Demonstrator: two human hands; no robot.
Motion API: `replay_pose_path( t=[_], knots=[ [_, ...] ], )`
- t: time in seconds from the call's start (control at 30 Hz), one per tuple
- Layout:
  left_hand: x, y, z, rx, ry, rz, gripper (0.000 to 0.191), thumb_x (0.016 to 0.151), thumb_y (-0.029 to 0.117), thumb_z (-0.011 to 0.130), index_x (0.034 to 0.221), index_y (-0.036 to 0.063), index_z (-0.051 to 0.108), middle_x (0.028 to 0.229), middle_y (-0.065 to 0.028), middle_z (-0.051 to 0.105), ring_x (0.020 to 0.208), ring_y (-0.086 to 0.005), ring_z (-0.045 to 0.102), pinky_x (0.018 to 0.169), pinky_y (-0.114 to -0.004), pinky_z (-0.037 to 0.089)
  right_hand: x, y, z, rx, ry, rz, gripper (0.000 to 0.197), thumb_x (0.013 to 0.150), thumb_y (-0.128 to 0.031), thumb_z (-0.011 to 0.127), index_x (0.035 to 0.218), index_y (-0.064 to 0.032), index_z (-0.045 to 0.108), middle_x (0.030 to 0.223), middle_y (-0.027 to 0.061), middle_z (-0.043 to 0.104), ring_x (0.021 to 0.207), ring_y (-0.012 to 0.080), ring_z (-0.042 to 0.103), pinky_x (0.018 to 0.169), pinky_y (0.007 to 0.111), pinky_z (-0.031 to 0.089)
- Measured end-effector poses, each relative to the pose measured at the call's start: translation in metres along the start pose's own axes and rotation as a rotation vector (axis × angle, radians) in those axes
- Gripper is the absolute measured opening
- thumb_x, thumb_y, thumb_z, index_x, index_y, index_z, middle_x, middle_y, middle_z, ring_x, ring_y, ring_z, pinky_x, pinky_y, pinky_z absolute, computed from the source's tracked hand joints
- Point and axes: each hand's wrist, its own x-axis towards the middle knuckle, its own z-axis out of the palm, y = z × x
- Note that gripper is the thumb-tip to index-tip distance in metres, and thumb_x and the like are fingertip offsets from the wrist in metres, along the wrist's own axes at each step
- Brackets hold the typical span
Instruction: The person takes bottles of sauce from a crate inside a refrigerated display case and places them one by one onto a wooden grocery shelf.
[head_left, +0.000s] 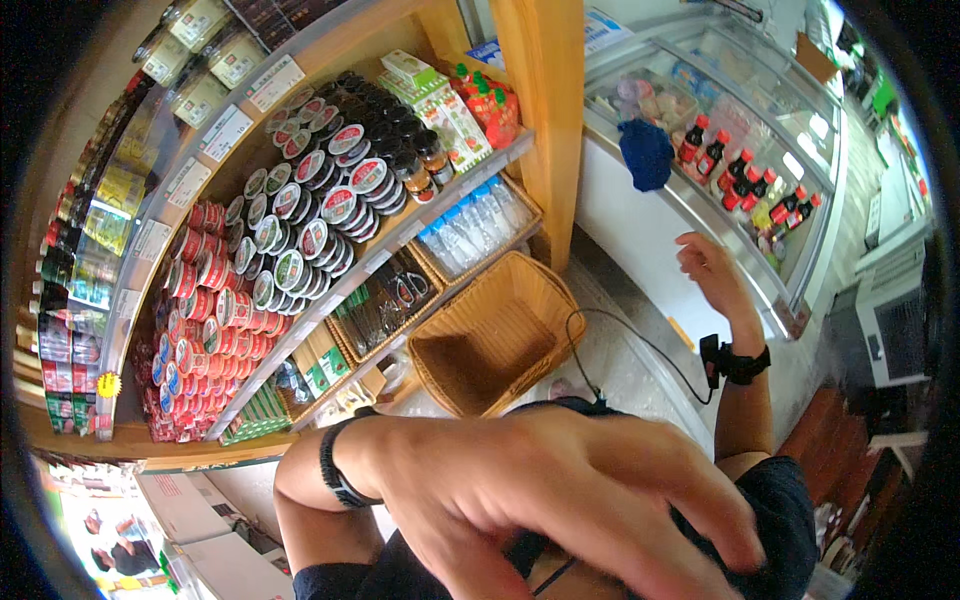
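Observation:
My left hand (525, 480) is large and very near the camera, its back facing up and its fingers spread. A black strap circles its wrist, and nothing shows in its grasp, though the palm side is hidden. Over to the right, my right hand (712, 277) hangs in the air beside the white side of a glass-topped freezer (637, 217), fingers loosely bent and holding nothing visible. A black wrist device (731, 362) with a thin cable (660, 337) sits on that arm. Beyond my left hand stands a tan wicker basket (502, 330).
Shelves at left carry stacked lidded tubs (300, 217), dark-lidded jars (416, 176) and red pouches (491, 112). Below are a basket of blue-capped bottles (480, 214) and one with scissors (409, 289). A dark blue cloth (646, 154) and several red-capped bottles (735, 169) rest at the freezer.

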Motion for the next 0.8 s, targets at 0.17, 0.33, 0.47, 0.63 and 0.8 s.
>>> replay_pose_path(
  t=[0.17,0.33,0.47,0.63,0.8],
  knots=[
    [0.005,-0.012,0.030,-0.405,0.130,0.032,0.033,0.075,0.024,0.069,0.092,-0.0036,0.066,0.089,-0.0125,0.062,0.082,-0.0186,0.056,0.068,-0.027,0.042,-0.053,0.008,-0.029,-0.007,0.108,0.148,0.019,0.082,-0.012,0.054,0.098,-0.0015,0.053,0.069,0.0053,0.056,0.058,0.0121,0.051,0.054,0.026,0.042],
    [-0.001,-0.024,0.029,-0.346,-0.066,0.158,0.024,0.081,0.021,0.062,0.083,-0.0020,0.067,0.083,-0.0116,0.062,0.078,-0.0182,0.055,0.068,-0.029,0.042,-0.094,0.015,-0.052,-0.028,0.241,0.192,0.018,0.081,-0.008,0.054,0.098,-0.0009,0.054,0.068,0.0053,0.057,0.061,0.0114,0.055,0.053,0.025,0.044],
    [0.004,-0.020,0.024,-0.276,-0.123,0.081,0.022,0.081,0.020,0.062,0.075,-0.0006,0.068,0.080,-0.0102,0.062,0.074,-0.0181,0.054,0.068,-0.029,0.042,-0.101,0.029,-0.074,0.010,0.235,0.265,0.018,0.083,-0.009,0.053,0.099,-0.0011,0.054,0.071,0.0051,0.058,0.062,0.0103,0.055,0.053,0.024,0.044],
    [0.029,-0.022,-0.015,0.018,-0.341,-0.338,0.019,0.079,0.019,0.062,0.080,-0.0002,0.064,0.086,-0.0147,0.061,0.077,-0.0232,0.057,0.068,-0.031,0.045,-0.080,0.079,-0.118,0.106,0.257,0.361,0.020,0.083,-0.011,0.052,0.100,-0.0008,0.054,0.075,0.0010,0.055,0.063,0.0091,0.054,0.053,0.023,0.044],
    [0.004,-0.057,-0.056,0.613,0.197,-0.718,0.007,0.076,0.007,0.062,0.080,0.0009,0.062,0.081,-0.0088,0.060,0.074,-0.0160,0.056,0.070,-0.026,0.045,-0.039,0.135,-0.183,0.071,0.295,0.370,0.017,0.083,-0.008,0.046,0.099,-0.0043,0.053,0.081,-0.0013,0.055,0.068,0.0078,0.051,0.055,0.021,0.043]
  ],
)
